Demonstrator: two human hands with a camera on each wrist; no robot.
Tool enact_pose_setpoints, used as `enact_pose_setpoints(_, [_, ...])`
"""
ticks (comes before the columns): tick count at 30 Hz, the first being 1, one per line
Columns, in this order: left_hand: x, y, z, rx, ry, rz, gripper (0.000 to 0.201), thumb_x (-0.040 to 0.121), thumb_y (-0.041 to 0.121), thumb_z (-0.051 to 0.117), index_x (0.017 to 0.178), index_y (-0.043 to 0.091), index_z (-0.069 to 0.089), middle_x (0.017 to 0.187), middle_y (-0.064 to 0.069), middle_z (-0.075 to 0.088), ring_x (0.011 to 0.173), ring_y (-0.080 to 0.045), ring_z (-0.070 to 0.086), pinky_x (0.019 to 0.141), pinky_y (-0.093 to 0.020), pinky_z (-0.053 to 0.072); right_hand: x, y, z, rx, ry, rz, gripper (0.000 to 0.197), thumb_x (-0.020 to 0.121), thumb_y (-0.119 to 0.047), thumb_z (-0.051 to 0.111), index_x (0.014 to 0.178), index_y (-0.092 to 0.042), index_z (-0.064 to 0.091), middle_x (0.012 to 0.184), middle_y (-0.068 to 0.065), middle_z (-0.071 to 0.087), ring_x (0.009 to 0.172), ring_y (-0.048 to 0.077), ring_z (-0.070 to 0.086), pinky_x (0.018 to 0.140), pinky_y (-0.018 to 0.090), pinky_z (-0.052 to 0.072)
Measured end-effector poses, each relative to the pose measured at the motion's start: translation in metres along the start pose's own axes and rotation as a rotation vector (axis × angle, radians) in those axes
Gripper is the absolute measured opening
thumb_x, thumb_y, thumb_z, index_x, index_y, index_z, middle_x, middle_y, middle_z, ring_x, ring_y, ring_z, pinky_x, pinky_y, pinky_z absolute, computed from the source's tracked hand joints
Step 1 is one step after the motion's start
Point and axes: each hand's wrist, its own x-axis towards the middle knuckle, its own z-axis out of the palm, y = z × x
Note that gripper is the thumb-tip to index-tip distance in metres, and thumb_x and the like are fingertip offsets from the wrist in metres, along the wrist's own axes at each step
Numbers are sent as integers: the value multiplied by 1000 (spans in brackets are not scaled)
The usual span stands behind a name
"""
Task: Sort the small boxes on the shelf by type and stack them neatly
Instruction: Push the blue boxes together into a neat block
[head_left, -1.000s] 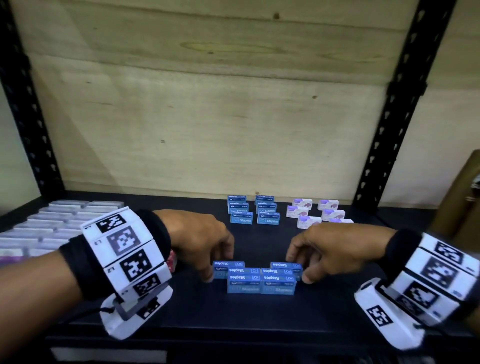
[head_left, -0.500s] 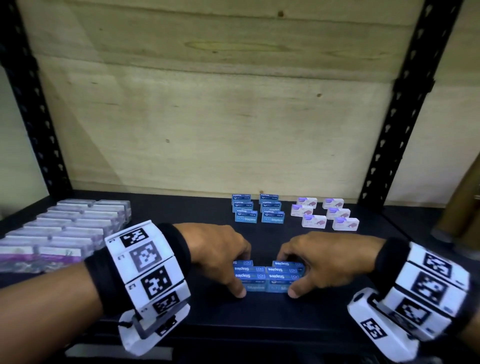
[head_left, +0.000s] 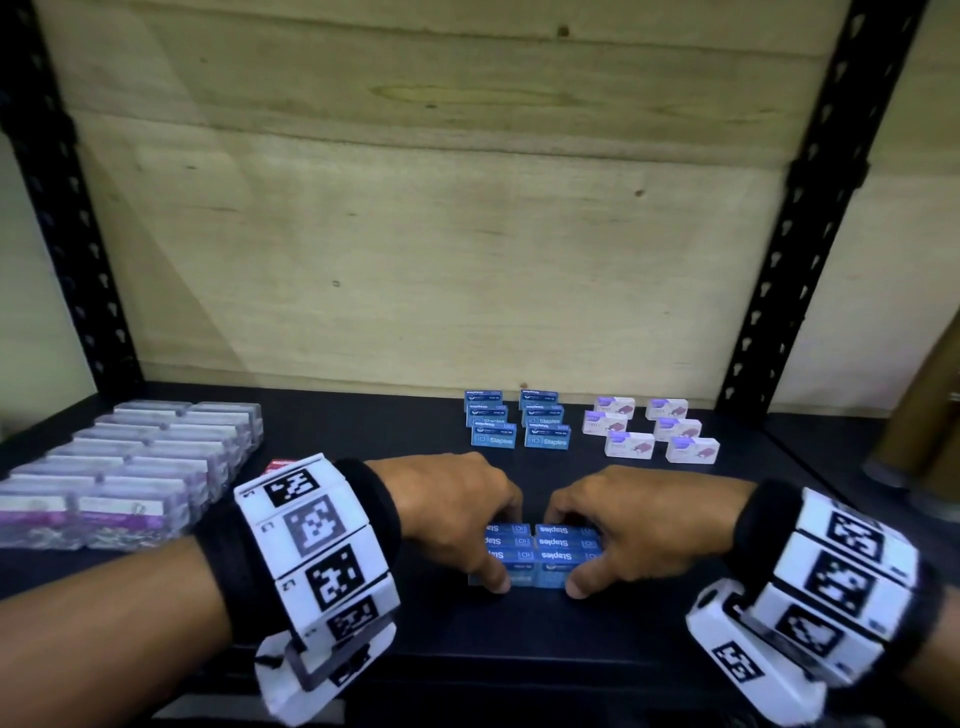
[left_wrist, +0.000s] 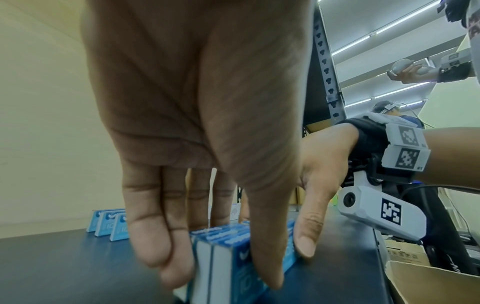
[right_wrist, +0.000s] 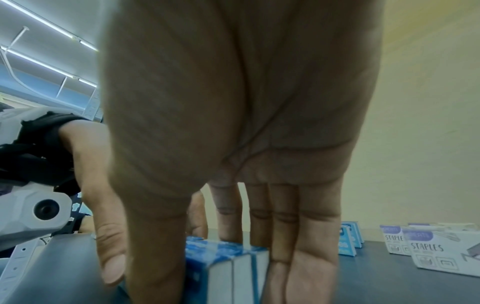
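Note:
A tight block of several blue staple boxes (head_left: 540, 552) stands near the front of the black shelf (head_left: 363, 571). My left hand (head_left: 493, 551) grips its left half, thumb on the front face and fingers behind. My right hand (head_left: 582, 553) grips the right half the same way. In the left wrist view my left hand (left_wrist: 218, 275) pinches the blue boxes (left_wrist: 221, 238). The right wrist view shows my right hand (right_wrist: 226, 284) pinching the blue boxes (right_wrist: 228, 253). At the back stand two rows of blue staple boxes (head_left: 514, 427) and, to their right, two rows of white staple boxes (head_left: 654, 431).
Rows of clear plastic boxes (head_left: 130, 467) fill the shelf's left side, with a small red item (head_left: 278, 464) beside them. Black uprights (head_left: 789, 234) and a wooden back panel (head_left: 415, 234) bound the shelf. Brown tubes (head_left: 924, 426) stand at the far right.
Both hands have closed in on the front blue boxes. The loosely staggered boxes are now pressed into one tight block between thumbs and fingers.

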Motion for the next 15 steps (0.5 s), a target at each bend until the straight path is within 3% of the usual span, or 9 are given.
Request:
enact_pose_setpoints(3, [1,0,2,-1,18,7,53,75,53,76,121,33,58,113,7,62,96,-15,61,84,-36,54,1,-1,0,-11,12,-6,50,78,-57,72,119,-35,55,106,-10,61,92,13,59,82,33,53])
enact_pose_setpoints(9, [2,3,1,-1,11,7,51,76,53,75,119,31,59,110,7,62,95,-15,62,84,-37,55,1,-1,1,-13,10,-2,49,78,-57,72,119,-35,55,108,-9,62,93,13,60,83,34,53])
enact_pose_setpoints(15, [3,1,-3,-30,-26,3,58,73,60,74,121,33,58,112,11,63,98,-12,61,89,-36,52,0,1,-4,23,-30,-1,53,80,-63,67,124,-36,54,98,-15,58,88,8,57,77,26,48])
